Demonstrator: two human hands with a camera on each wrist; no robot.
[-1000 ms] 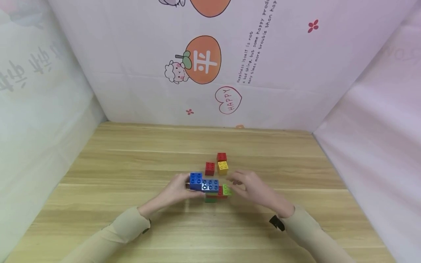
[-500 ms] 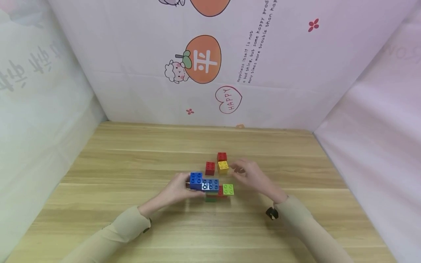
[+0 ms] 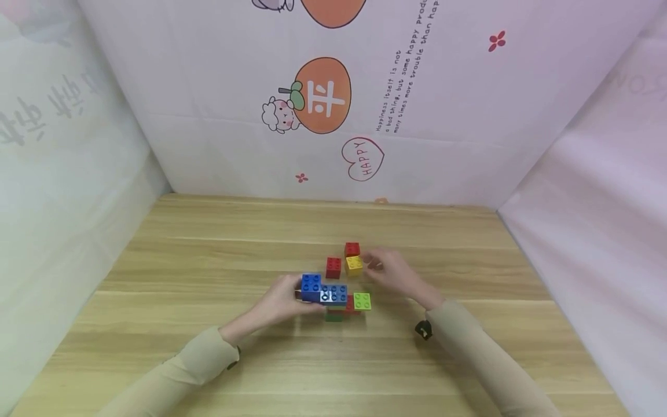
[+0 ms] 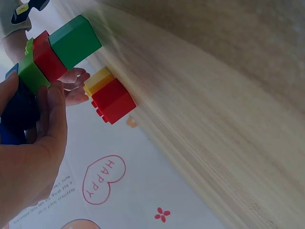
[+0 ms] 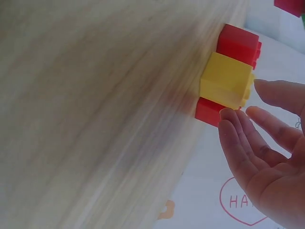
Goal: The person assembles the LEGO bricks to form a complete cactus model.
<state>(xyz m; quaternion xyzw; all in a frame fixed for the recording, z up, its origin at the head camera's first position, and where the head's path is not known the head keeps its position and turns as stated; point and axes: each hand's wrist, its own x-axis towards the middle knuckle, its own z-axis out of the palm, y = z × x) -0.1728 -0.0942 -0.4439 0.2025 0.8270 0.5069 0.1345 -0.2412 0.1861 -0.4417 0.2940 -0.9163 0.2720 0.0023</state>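
Bright, even light fills the head view, laying soft, faint shadows on the tabletop [image 3: 292,376] at lower centre and a pale sheen on the longer blue brick [image 3: 333,294]. The white cloth [image 3: 443,98] turns pinkish toward the right, and the print [image 3: 23,121] at far left looks washed out. The left-wrist view is dimmer, its upper right dark and blurred. The right-wrist view is hazy, the tabletop smeared at left.

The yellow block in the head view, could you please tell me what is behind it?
A red block stands behind the yellow block; its studded top shows, but its lower front is covered.
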